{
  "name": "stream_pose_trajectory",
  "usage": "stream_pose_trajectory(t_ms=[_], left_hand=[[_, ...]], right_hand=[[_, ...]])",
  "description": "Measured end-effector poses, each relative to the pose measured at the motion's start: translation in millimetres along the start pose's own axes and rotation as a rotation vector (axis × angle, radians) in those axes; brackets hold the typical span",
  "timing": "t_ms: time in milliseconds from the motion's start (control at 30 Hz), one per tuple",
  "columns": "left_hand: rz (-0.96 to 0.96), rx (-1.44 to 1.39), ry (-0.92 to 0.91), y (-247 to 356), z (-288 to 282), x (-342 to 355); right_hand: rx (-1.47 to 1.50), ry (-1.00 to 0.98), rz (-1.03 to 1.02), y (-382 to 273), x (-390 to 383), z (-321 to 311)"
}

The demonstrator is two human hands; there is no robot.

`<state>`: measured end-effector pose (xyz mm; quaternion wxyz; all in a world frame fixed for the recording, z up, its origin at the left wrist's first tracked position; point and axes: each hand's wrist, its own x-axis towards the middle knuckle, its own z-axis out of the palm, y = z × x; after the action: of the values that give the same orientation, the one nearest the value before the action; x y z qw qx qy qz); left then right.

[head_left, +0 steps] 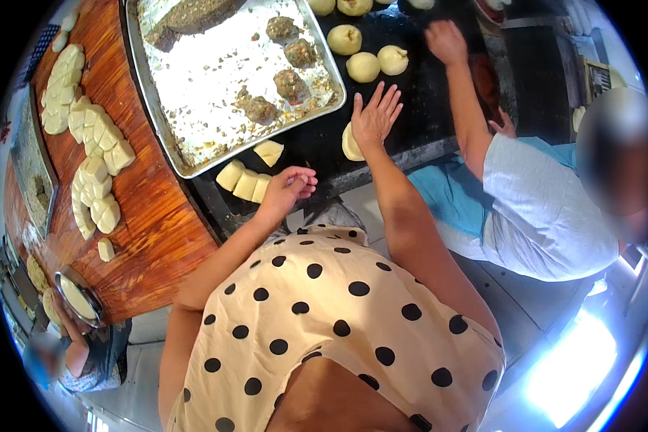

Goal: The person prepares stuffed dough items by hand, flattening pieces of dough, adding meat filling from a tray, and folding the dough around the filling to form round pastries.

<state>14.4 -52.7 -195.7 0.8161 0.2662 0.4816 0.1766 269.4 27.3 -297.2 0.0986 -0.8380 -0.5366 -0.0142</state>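
Right hand (376, 117): flat, palm down, fingers straight and slightly apart, gripping nothing. It is positioned to the right of the near corner of the tray (266, 137). The disc (350, 145), of pale dough, lies on the black bench (432, 108) to the right of the tray, partly hidden under the heel of this hand and showing at its left side; the degree of pressure is not discernible.

Left hand (295, 184): on the near side of the tray, fingers curled together with the thumb close against them; whether anything is held inside is not discernible. Cut dough pieces (245, 181) stand in a row just left of this hand, along the near edge of the tray. A loose piece (268, 152) lies between row and tray.

On the tray: four balls (289, 84) of filling and, toward the far end, a mound (194, 18) of it. Right of the tray: round buns (363, 67). Left of the tray: scored dough (101, 133) on the wooden bench (158, 237)
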Motion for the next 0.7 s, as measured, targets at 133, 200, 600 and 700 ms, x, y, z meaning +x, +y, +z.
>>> stream_pose_trajectory(t_ms=[133,200,600,700], left_hand=[[0.072,0.056,0.008,-7.5,-13.2,-20.3],[0.063,0.088,0.026,-13.4,-18.7,-22.9],[0.022,0.094,0.062,-10.9,-17.3,-36.9],[0.008,0.053,0.036,-4.1,-12.1,-31.7]], right_hand=[[0.104,-0.126,-0.221,-29.8,-37.9,-18.5],[0.072,-0.093,-0.165,-31.3,-34.8,-21.8],[0.134,-0.018,-0.197,17.4,-57.6,-28.4],[0.293,-0.029,-0.101,31.2,-47.9,-19.8]])
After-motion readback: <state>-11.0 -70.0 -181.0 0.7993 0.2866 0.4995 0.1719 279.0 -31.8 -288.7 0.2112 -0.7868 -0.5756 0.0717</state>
